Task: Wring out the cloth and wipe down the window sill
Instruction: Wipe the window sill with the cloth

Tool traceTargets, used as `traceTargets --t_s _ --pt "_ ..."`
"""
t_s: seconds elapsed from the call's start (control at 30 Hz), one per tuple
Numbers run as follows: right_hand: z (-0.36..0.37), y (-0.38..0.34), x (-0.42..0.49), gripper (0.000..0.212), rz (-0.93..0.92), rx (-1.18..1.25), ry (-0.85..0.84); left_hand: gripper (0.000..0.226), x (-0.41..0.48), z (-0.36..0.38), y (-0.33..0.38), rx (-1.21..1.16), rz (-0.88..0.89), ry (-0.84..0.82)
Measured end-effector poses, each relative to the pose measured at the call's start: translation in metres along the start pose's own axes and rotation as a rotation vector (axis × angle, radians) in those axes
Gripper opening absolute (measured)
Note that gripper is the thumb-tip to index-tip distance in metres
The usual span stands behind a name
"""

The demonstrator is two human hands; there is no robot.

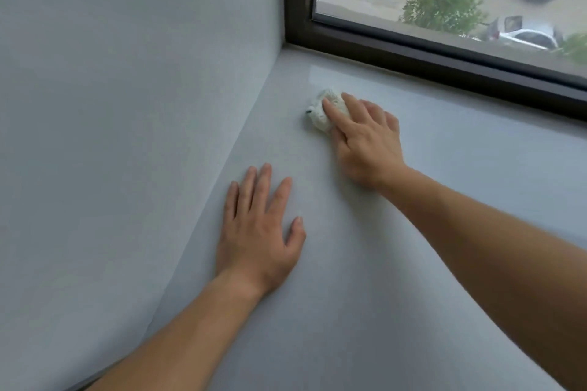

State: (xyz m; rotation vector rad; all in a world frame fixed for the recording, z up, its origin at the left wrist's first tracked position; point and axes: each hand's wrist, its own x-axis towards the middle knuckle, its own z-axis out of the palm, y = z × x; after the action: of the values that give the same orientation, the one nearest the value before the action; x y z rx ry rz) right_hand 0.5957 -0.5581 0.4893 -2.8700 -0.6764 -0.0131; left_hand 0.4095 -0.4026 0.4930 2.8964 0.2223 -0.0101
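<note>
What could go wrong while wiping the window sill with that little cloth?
The cloth is bunched small under the fingers of the right hand, so it might slip out or leave unwiped strips. The left hand lies flat on the window sill and could leave prints on it. The corner by the wall and window frame may get missed.

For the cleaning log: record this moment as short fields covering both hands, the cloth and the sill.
place: sill, near its left corner
cloth: white, bunched, lying on the sill, apart from the window frame
right hand: fingers stretched out, pressing the cloth down
left hand: flat on the sill, holds nothing, close to the wall
stage: cloth on the sill under the hand, wiping pose
</note>
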Motion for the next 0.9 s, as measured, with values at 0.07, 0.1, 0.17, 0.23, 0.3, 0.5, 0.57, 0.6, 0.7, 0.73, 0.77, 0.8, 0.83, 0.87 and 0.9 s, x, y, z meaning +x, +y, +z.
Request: traceTargets --t_s 0.07,0.1,0.17,0.23,0.3,0.5,0.57,0.6,0.7,0.73,0.77,0.8,0.83,0.87,0.9 --pt "-0.009 0.033 0.008 0.048 0.127 -0.003 -0.003 0.069 0.0 -0.001 -0.001 0.001 0.006 -0.008" --pt "-0.013 0.047 0.014 0.048 0.259 0.009 0.015 0.069 0.0 -0.001 -0.001 0.001 0.009 -0.01" --pt "-0.016 0.047 0.019 0.048 0.442 0.038 0.032 0.069 0.001 0.0 -0.002 0.002 0.007 -0.011" --pt "-0.007 0.013 0.004 0.053 0.386 0.013 0.028 0.069 0.002 0.0 -0.003 -0.004 0.004 0.001" --pt "0.002 -0.021 -0.026 0.058 0.167 -0.007 -0.01 0.068 0.003 -0.001 -0.003 -0.01 0.005 0.01" --pt "-0.01 0.022 -0.016 0.05 0.3 -0.012 -0.029 0.07 0.004 -0.001 -0.006 0.015 0.005 -0.012" --pt "-0.008 0.013 -0.012 0.05 0.448 0.04 0.015 0.07 0.005 0.001 -0.009 0.012 0.003 -0.004" --pt "-0.003 -0.003 -0.017 0.051 0.455 0.044 0.028 0.07 0.005 0.002 -0.01 0.012 0.003 0.003" --pt "0.008 -0.048 -0.059 0.058 0.163 0.008 -0.014 0.071 0.004 0.002 -0.013 0.022 0.004 0.002" --pt "0.008 -0.049 -0.071 0.058 0.064 -0.001 -0.036 0.071 0.004 0.002 -0.013 0.021 0.005 -0.006" --pt "0.007 -0.042 -0.074 0.056 0.016 -0.005 -0.046 0.071 0.003 0.003 -0.015 0.019 0.006 -0.011" --pt "0.005 -0.03 -0.07 0.053 0.033 -0.008 -0.037 0.072 0.003 0.003 -0.016 0.019 0.005 -0.014" --pt "0.003 -0.018 -0.064 0.05 0.115 -0.014 -0.028 0.072 0.003 0.004 -0.018 0.018 0.005 -0.019" --pt "0.003 -0.009 -0.056 0.049 0.234 -0.009 -0.015 0.071 0.003 0.005 -0.02 0.017 0.004 -0.025" --pt "0.004 -0.006 -0.051 0.048 0.349 0.008 -0.002 0.071 0.003 0.007 -0.022 0.014 0.002 -0.026"
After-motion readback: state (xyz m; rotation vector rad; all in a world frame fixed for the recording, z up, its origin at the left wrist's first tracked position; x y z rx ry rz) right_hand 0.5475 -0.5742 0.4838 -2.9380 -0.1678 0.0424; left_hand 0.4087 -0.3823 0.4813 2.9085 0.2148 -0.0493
